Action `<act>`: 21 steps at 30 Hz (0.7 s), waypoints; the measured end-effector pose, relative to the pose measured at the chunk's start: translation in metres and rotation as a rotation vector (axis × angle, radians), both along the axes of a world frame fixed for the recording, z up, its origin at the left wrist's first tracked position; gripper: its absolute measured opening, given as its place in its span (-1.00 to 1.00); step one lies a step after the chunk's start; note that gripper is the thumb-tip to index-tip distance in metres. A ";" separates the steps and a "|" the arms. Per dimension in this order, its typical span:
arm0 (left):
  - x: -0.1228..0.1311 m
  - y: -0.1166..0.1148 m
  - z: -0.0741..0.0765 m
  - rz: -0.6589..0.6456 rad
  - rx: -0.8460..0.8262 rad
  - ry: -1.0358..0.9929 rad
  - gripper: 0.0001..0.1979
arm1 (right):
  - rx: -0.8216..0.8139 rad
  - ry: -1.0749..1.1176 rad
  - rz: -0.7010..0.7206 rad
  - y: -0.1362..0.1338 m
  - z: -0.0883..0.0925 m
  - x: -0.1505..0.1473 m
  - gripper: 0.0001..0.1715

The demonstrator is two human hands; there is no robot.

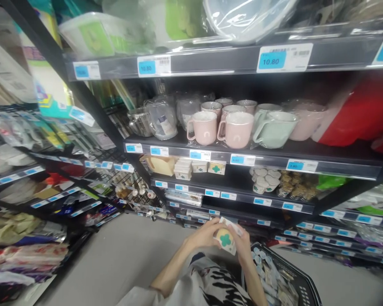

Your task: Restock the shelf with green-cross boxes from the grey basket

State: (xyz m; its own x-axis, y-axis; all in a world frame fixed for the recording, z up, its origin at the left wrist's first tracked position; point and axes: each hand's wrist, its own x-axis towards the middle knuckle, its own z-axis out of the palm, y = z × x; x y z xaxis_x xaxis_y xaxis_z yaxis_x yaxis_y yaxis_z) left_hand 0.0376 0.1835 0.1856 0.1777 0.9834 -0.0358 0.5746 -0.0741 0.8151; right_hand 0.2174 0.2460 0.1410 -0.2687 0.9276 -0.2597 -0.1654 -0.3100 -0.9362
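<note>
Both of my hands hold a small white box (226,241) with a green clover on a yellow patch, low in front of my body. My left hand (210,233) is closed on its left side. The fingers of my right hand (241,243) wrap the right side, where a second pale box may lie behind the first; I cannot tell. A similar clover box (217,168) sits on the shelf ahead, beside a stack of white boxes (183,169). At my right side is a black shopping basket (307,280) filled with small packaged goods.
Pink mugs (238,131) and a pale green mug (274,131) stand on the shelf above. Wrapped jars (265,178) are lower right. A shelf edge with price tags (285,58) juts out overhead. Side racks (25,172) flank the grey floor (105,259) at left.
</note>
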 end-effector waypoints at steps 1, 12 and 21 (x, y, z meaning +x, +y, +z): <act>0.000 0.001 -0.003 -0.009 0.001 0.013 -0.33 | -0.015 0.009 -0.011 0.000 -0.001 0.002 -0.42; -0.031 0.068 0.012 0.011 0.223 0.088 -0.35 | -0.118 0.116 -0.159 0.008 -0.013 0.024 -0.41; -0.096 0.155 0.038 0.391 0.494 0.209 -0.32 | -0.148 0.095 -0.225 0.008 -0.028 0.052 -0.45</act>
